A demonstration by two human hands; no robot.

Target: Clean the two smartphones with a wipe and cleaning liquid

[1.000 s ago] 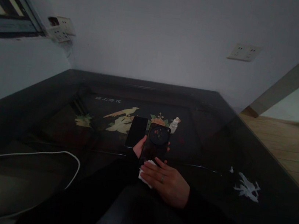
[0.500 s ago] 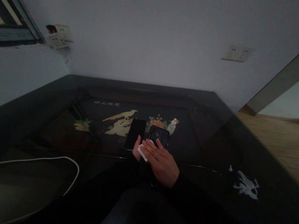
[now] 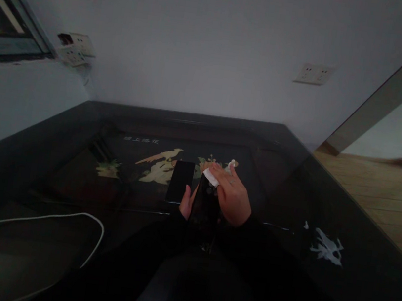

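My left hand (image 3: pixel 186 204) is wrapped round the left edge of a black phone (image 3: pixel 206 208), thumb along its side. The phone's back, with its round camera area, faces up. My right hand (image 3: pixel 235 198) presses a folded white tissue (image 3: pixel 211 177) flat against the far end of that phone, partly covering the camera area. A second black phone (image 3: pixel 180 182) lies on the dark table (image 3: pixel 255 268), just left of my hands. Behind my right fingers a small white bottle (image 3: pixel 232 164) is mostly hidden; only its top shows.
A crumpled white scrap (image 3: pixel 327 247) lies on the table at the right, with a smaller bit beside it. A white cable (image 3: pixel 53 216) curves in from the left. Wall sockets (image 3: pixel 314 74) are on the wall behind the table. The tabletop carries a bird-and-flower picture.
My right hand has slid the tissue away from me, from the phone's middle to its far end. It now blocks most of the bottle. My left hand keeps its hold.
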